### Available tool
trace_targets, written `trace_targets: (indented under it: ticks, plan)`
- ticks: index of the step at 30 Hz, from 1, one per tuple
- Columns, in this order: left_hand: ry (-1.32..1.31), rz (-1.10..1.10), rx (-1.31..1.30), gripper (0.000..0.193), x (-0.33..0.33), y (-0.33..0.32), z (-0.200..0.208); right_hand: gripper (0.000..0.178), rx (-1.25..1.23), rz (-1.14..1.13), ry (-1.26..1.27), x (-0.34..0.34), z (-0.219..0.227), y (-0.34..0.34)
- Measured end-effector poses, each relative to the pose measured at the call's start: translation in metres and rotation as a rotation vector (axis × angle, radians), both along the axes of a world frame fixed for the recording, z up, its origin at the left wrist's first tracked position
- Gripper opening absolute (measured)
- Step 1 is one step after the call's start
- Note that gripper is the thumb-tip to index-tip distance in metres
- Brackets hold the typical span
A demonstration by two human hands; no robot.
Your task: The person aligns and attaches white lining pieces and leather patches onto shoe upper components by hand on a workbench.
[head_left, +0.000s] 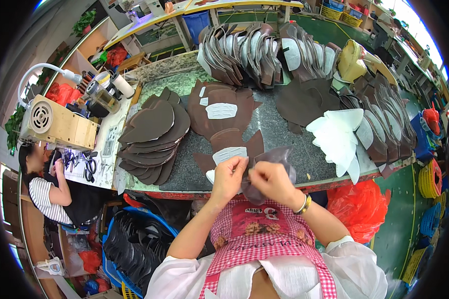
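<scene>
At the near edge of the table, my left hand (pixel 228 180) and my right hand (pixel 275 183) are close together, fingers pinched. Between and behind them is a thin, dark, shiny cut piece (pixel 283 157), gripped by my right hand. My left fingers pinch at its left side; the exact spot is hidden. Just beyond my left hand lies a brown leather shoe upper (pixel 228 141) with a white backing patch. Another flat brown upper (pixel 219 110) with white patches lies farther back.
A stack of brown pieces (pixel 154 129) stands left, with bundled uppers (pixel 242 52) at the back and more (pixel 384 119) right. White cut pieces (pixel 336 137) lie at right. A sewing machine (pixel 60 122), a seated person (pixel 52 192) and a blue basket (pixel 110 249) are left.
</scene>
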State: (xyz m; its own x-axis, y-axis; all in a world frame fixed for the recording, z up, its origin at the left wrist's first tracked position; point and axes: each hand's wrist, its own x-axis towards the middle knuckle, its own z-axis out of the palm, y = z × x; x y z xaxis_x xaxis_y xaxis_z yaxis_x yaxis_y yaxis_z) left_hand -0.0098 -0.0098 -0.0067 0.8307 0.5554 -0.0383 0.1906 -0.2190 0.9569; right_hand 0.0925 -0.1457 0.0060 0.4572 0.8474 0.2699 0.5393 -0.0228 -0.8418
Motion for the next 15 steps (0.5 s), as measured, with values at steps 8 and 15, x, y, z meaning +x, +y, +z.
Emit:
trace_targets:
  ticks: [8, 15]
  plan:
    - [-0.461, 0.049, 0.592, 0.004, 0.03, 0.036, 0.045, 0.008, -0.055, -0.114, 0.103, -0.029, -0.027, -0.152]
    - [-0.33, -0.4, 1.063, 0.021, 0.029, -0.016, 0.101, 0.042, -0.562, -0.192, 0.478, 0.001, 0.027, -0.172]
